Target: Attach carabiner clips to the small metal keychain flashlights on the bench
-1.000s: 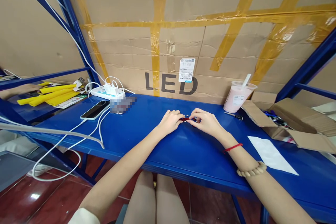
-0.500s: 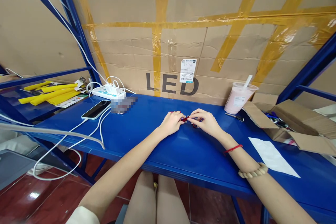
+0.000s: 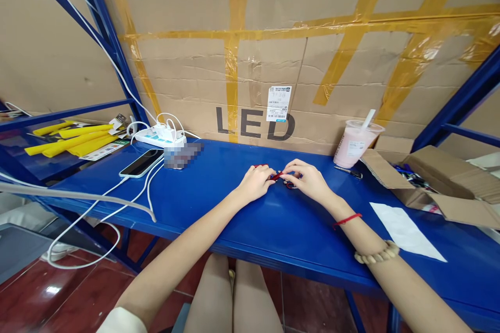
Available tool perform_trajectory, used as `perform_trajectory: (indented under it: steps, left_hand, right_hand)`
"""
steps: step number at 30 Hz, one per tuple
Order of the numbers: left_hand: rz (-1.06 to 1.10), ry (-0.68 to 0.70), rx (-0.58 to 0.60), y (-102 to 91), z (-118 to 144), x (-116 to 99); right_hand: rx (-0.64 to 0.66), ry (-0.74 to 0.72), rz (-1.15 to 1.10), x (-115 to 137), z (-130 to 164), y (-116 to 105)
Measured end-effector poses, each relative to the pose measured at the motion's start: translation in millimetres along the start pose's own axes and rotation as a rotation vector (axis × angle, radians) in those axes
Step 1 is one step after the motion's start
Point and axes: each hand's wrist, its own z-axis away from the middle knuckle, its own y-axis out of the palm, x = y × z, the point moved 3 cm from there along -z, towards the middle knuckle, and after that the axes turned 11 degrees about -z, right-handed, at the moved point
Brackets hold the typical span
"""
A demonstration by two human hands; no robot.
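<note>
our left hand (image 3: 253,183) curled, thumb and fingers clamped on a small red item (image 3: 277,176) just below and right of frame centre, our right hand (image 3: 308,181) pinching its other end, too small for us to identify, blue tabletop (image 3: 213,171) below

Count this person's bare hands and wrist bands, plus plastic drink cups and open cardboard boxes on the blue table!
Bare hands: 2 (left hand, right hand)
Wrist bands: 2 (thin red cord, beige beaded bracelet)
Clear plastic cup of pink drink: 1
Open brown cardboard box: 1
Total: 6
</note>
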Motion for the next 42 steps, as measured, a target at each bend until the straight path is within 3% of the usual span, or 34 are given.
perform_trajectory:
  steps: [12,21,34,38,42]
  left_hand:
    - [0.010,-0.038,0.049,-9.5,1,1]
    - [-0.009,0.006,0.086,-5.9,1,1]
    - [0.044,0.052,0.090,0.7,1,3]
    - [0.082,0.052,0.039,-17.7,-1,1]
    - [0.133,0.000,-0.132,-62.2,23,-21]
  right_hand:
    - [-0.072,0.017,0.053,7,0,-5]
    - [0.116,0.002,0.107,7,2,1]
    - [0.212,0.029,0.144,3,2,5]
    - [0.199,0.008,0.114,7,4,1]
    - [0.098,-0.023,0.075,13,3,-11]
